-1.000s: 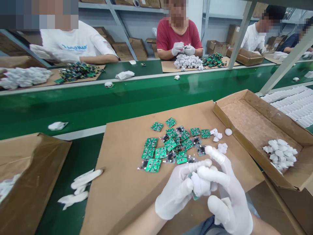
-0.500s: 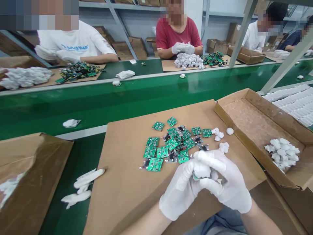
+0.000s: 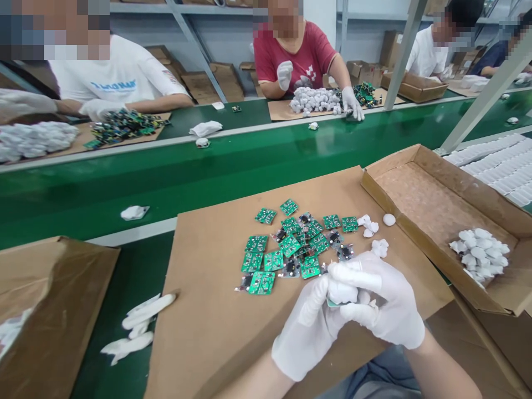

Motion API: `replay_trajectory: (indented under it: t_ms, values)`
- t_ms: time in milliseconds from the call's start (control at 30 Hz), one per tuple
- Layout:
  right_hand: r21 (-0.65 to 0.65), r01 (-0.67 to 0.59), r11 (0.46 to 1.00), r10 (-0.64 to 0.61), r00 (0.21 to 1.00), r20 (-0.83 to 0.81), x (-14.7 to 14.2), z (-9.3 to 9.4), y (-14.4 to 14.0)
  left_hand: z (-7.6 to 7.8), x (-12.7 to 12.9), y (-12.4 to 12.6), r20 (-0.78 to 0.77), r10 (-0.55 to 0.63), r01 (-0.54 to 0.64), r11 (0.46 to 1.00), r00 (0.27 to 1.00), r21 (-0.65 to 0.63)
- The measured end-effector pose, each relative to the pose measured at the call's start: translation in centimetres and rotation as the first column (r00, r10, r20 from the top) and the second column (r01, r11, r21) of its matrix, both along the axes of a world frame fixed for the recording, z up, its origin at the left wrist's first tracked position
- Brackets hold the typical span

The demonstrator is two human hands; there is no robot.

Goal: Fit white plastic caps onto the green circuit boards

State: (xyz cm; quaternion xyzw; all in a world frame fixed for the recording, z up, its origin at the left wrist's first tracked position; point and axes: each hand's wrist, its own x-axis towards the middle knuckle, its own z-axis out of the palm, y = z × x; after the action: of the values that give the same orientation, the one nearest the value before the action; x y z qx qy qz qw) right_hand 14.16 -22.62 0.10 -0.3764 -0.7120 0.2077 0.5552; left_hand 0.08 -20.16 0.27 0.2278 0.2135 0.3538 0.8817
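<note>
Both my hands wear white gloves and meet low over the cardboard sheet (image 3: 199, 332). Between them is a circuit board with white putty (image 3: 343, 292) pressed over it; a green edge shows below the putty. My left hand (image 3: 305, 327) grips it from the left, thumb alongside. The fingers of my right hand (image 3: 384, 299) curl around its top and right side, with small white lumps (image 3: 364, 296) tucked by them. Just beyond my hands lie several green circuit boards (image 3: 291, 244), some overlapping. Loose putty pieces (image 3: 379, 248) and a round putty ball (image 3: 389, 220) rest to their right.
A cardboard tray (image 3: 409, 191) on the right holds a heap of white-covered pieces (image 3: 480, 255). Another cardboard box (image 3: 70, 299) stands left, near crumpled white gloves (image 3: 139, 327). Beyond runs a green conveyor belt (image 3: 233, 172) carrying a white-covered board (image 3: 134, 212). Co-workers sit opposite.
My hands keep hold of the putty-covered board with little movement. White-covered boards on the belt have shifted right. The co-worker in red has parted both hands, one reaching toward the belt's edge.
</note>
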Motion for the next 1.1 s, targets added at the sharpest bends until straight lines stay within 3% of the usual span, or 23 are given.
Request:
replay_trajectory:
  t_ms: [133,300,467,600,733,867,1000,1100]
  values:
    - [-0.138,-0.008,0.990,0.009,1.000,0.005,0.2,0.3,-0.1,-0.1,-0.1,0.0,-0.028,-0.030,0.031,0.998,0.999,0.062]
    - [-0.033,-0.041,0.999,0.044,0.997,0.064,0.3,0.6,0.1,-0.4,-0.1,-0.1,-0.027,-0.037,0.038,0.997,0.999,0.061]
    - [-0.196,-0.041,0.980,0.045,0.999,0.016,0.1,1.1,0.0,0.0,0.0,0.0,0.024,-0.037,0.036,0.997,0.999,0.063]
    - [-0.128,-0.100,0.987,0.112,0.990,0.090,0.0,1.6,0.3,0.5,0.0,0.2,-0.023,-0.063,0.065,0.996,0.998,0.069]
    - [-0.093,-0.029,0.995,0.036,0.997,0.069,-0.1,1.3,0.6,0.6,0.0,0.3,-0.022,-0.010,0.010,1.000,1.000,0.001]
    - [-0.010,-0.048,0.999,0.048,0.994,0.102,-0.3,1.0,0.5,0.5,0.1,0.2,-0.083,0.030,-0.034,0.999,0.996,-0.042]
    - [-0.099,0.034,0.994,-0.033,0.999,0.009,-0.3,0.4,0.1,0.3,0.1,0.1,0.007,0.011,-0.011,0.999,1.000,0.046]
    - [-0.032,-0.001,0.999,0.001,1.000,-0.002,-0.2,0.0,-0.2,0.0,0.1,0.0,0.076,0.021,-0.025,0.998,0.997,0.056]
